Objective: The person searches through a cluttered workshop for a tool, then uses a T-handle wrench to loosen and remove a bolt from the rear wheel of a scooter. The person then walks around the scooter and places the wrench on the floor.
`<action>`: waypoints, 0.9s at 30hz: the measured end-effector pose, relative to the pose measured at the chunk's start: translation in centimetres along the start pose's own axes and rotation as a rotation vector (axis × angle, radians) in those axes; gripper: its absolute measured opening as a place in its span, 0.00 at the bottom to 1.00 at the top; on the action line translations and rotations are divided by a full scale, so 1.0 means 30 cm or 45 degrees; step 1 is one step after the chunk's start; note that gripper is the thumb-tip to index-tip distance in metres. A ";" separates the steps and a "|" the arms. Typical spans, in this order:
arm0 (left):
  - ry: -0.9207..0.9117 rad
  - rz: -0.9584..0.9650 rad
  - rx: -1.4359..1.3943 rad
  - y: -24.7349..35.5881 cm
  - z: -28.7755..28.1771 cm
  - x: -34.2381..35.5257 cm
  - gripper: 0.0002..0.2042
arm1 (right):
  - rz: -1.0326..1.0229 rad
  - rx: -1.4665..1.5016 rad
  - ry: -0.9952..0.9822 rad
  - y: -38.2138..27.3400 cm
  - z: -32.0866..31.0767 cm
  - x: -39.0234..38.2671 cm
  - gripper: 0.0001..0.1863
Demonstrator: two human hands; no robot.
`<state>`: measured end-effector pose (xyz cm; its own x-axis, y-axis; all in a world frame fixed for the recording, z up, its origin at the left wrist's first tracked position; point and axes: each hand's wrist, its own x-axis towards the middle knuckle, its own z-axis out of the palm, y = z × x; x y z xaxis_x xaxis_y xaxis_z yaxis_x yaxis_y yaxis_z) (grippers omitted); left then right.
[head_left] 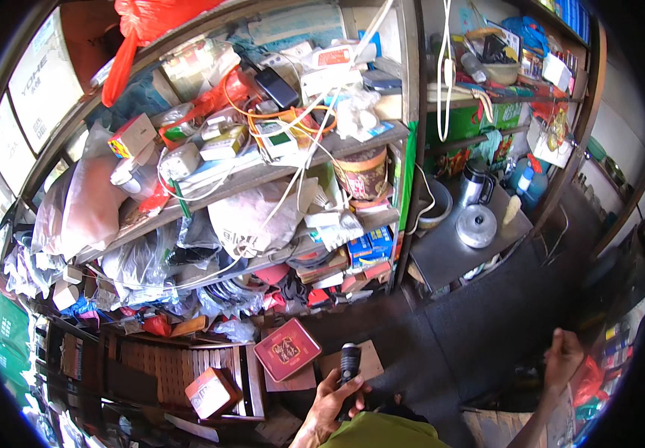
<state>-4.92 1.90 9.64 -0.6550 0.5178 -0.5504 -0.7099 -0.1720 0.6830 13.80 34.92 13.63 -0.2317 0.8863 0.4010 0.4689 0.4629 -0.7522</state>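
Low in the centre of the head view, my left hand (337, 397) grips a black flashlight (349, 361), which points upward. A square red tin (287, 349) lies just left of it, and a piece of cardboard (369, 360) is behind the flashlight. Further left, a smaller orange-and-white box (210, 392) rests on a slatted wooden bench (151, 373). At the lower right, my right hand (563, 357) is raised apart from the left, its fingers curled closed; I cannot make out what, if anything, is in them.
Crowded wooden shelves (255, 172) with cables, bags and boxes fill the upper left. At the right, a kettle (476, 179) and a lidded pot (475, 225) stand on a dark side table (442, 261). Dark floor (472, 321) lies below it; piled goods (591, 381) line the right edge.
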 end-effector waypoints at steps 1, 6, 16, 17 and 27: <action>0.081 0.050 -0.037 0.020 0.009 -0.022 0.11 | -0.003 0.159 -0.160 -0.057 0.040 0.013 0.09; 0.457 0.151 -0.149 0.065 -0.035 -0.082 0.05 | -0.454 0.127 -0.425 -0.293 0.371 0.031 0.08; 0.886 0.418 -0.320 0.132 -0.313 -0.140 0.04 | -1.101 0.364 -0.650 -0.904 0.949 0.280 0.09; 0.944 0.391 -0.349 0.151 -0.305 -0.146 0.04 | -1.143 0.339 -0.579 -0.963 0.992 0.340 0.09; 1.336 0.461 -0.646 0.028 -0.402 -0.172 0.14 | -1.173 0.668 -0.573 -1.590 1.565 0.464 0.18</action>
<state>-5.27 -11.02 7.26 -0.5606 -0.5153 -0.6482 -0.3102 -0.5951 0.7414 -51.81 25.83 30.54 -0.6351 0.0842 0.7678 -0.4243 0.7926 -0.4379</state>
